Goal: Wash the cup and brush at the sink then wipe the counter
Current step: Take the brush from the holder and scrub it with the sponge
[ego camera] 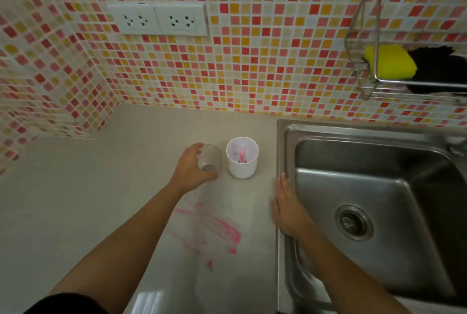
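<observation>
Gripping a clear glass cup [211, 159] on the pale counter [75, 212], the left hand [190, 168] is curling its fingers around the cup's left side and base, the cup tilting toward the camera so its bottom is showing. Just beside it to the right, apart by a narrow gap, a white plastic cup [242, 158] is standing upright, holding a pink brush [242, 156] inside. The right hand [286, 206] is lying flat and open, holding nothing, fingers straight and together, resting on the counter edge right against the rim of the steel sink [353, 134]; it is slightly motion-blurred. Pink smears [214, 230] are streaking the counter between the two forearms, nearer the camera than both cups. A yellow sponge [390, 62] and something dark are sitting in a wire rack [364, 71] on the mosaic tile wall above the sink. A double outlet plate [158, 20] is mounted on the wall.
</observation>
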Demonstrator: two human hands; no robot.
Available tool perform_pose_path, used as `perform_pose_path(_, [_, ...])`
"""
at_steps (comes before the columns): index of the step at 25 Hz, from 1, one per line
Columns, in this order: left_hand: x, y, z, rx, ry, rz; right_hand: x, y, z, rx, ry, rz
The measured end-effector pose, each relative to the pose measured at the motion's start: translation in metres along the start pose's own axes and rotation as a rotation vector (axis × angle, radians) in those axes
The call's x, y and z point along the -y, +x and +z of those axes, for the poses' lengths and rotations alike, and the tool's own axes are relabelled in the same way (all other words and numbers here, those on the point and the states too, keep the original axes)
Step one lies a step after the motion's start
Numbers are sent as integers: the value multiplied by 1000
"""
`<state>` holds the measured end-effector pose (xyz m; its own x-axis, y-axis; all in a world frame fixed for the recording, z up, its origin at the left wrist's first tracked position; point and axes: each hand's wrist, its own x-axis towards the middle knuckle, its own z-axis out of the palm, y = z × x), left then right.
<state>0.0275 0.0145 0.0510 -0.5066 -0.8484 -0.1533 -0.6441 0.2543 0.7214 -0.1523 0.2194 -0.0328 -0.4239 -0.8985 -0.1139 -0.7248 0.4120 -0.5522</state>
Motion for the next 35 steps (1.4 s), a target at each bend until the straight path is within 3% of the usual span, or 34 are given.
perform_pose_path(5, [4,17,1,30,-71,-42,-3,7,-5,-8,31,24])
perform_pose_path(8, [0,20,-9,179,-28,-52,4,24,-16,-51,120,44])
perform_pose_path(9, [-6,20,-13,202,-3,-17,10,32,-20,-61,128,40])
perform_pose_path(13, [-48,23,-17,41,-14,319,35,66,-28,-23,220,7])
perform_pose_path(15, [-62,28,-5,168,158,378,41,78,-25,-29,312,-39])
perform_pose_path(18, [-62,34,9,322,322,377,47,83,-20,-31,395,-53])
perform_pose_path(22, [-67,35,16,326,360,457,52,81,-19,-49,416,-78])
perform_pose_path(29, [-81,34,12,334,301,393,53,82,-18,-4,377,-45])
perform_pose_path(33, [-96,31,-5,134,195,428,56,82,-26,46,314,67])
perform_pose_path(35, [-106,29,-16,-20,45,423,57,67,-43,-94,265,128])
